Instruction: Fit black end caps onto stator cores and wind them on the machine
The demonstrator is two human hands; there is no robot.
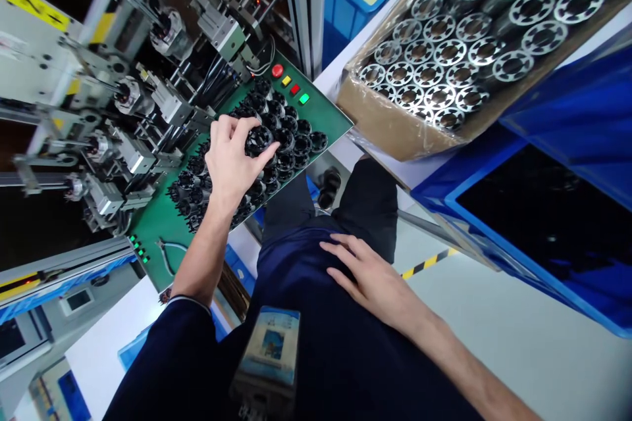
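Observation:
My left hand (236, 156) reaches over a green machine panel (326, 115). Its thumb and fingers are closed around the rim of a black round motor stator (259, 139) with a slotted end. Under and around it stand several more such stators (302, 145), packed close together in rows on the panel. Whether the gripped one is lifted off the others I cannot tell. My right hand (363, 270) rests on the dark clothing over my lap, fingers spread and holding nothing.
Metal clamps and spindles (168, 105) of a machine stand behind the stators. Lit buttons (295, 89) sit on the panel's right end. At right, a plastic-lined cardboard box (395, 131) holds several slotted metal cores (449, 52). Blue bins (345, 6) stand behind and beside it.

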